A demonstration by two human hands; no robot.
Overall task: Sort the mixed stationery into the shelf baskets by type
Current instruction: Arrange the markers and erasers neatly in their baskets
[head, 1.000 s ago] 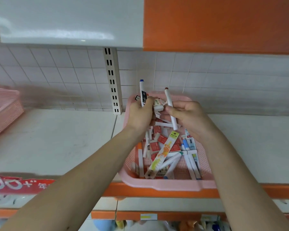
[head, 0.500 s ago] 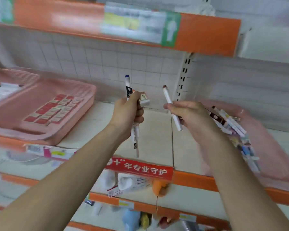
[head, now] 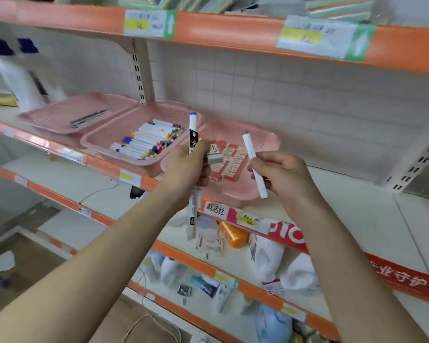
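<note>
Holding stationery in both hands, the person stands before the shelf baskets at the centre of the frame. The left hand [head: 186, 167] has its fingers curled round a blue-capped marker [head: 192, 134] held upright, with a small eraser [head: 214, 158] pinched against it at the fingertips. The right hand [head: 282, 174] pinches a white marker [head: 254, 164] about mid-barrel, tilted with its top toward the upper left (its cap colour is too blurred to tell).

Left of centre, the marker basket [head: 104, 136] holds rows of capped markers; just right of it, behind the hands, the eraser basket [head: 270, 142] holds packaged erasers.

The markers look light, stiff and smooth-sided, so a mid-barrel hold should keep them from pivoting or slipping. The eraser is likely soft and grippy but small, and could drop when the left fingers loosen, so it probably wants releasing low over its basket.
</note>
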